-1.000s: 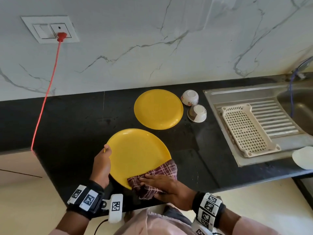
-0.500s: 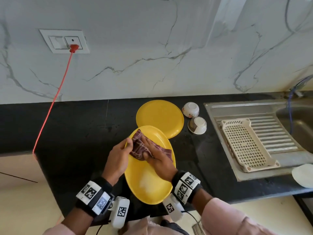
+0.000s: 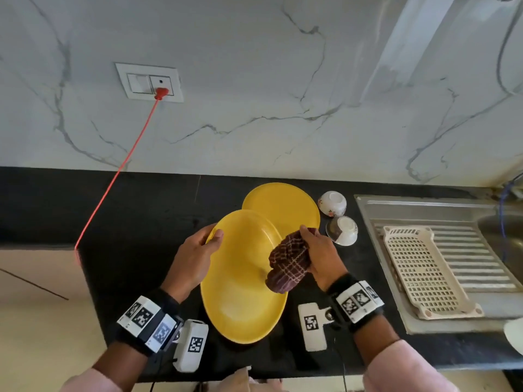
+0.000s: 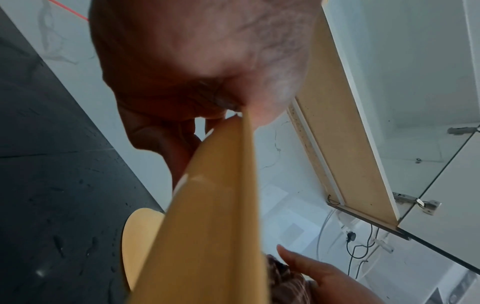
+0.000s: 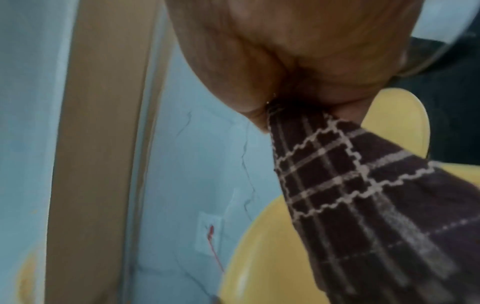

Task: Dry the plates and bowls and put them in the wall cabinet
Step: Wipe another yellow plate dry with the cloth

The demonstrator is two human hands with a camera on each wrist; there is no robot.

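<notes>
My left hand (image 3: 198, 250) grips the far left rim of a yellow plate (image 3: 240, 278) that is lifted and tilted above the black counter (image 3: 127, 222). In the left wrist view the same plate (image 4: 207, 236) runs edge-on under my thumb. My right hand (image 3: 319, 258) holds a bunched maroon checked cloth (image 3: 288, 264) against the plate's right side; the cloth (image 5: 363, 195) hangs from that palm in the right wrist view. A second yellow plate (image 3: 285, 205) lies flat behind. Two small white bowls (image 3: 332, 203) (image 3: 342, 230) sit upside down to its right.
A steel sink drainboard (image 3: 424, 210) carries a cream plastic rack (image 3: 418, 270) at the right. A red cable (image 3: 113, 179) runs from the wall socket (image 3: 150, 82) down past the counter's left edge. The wall cabinet's underside (image 4: 345, 133) and glass door show above.
The plate has risen higher off the counter and tilted. My right hand has slid the cloth from the plate's top across to its right edge. The left hand keeps hold of the rim.
</notes>
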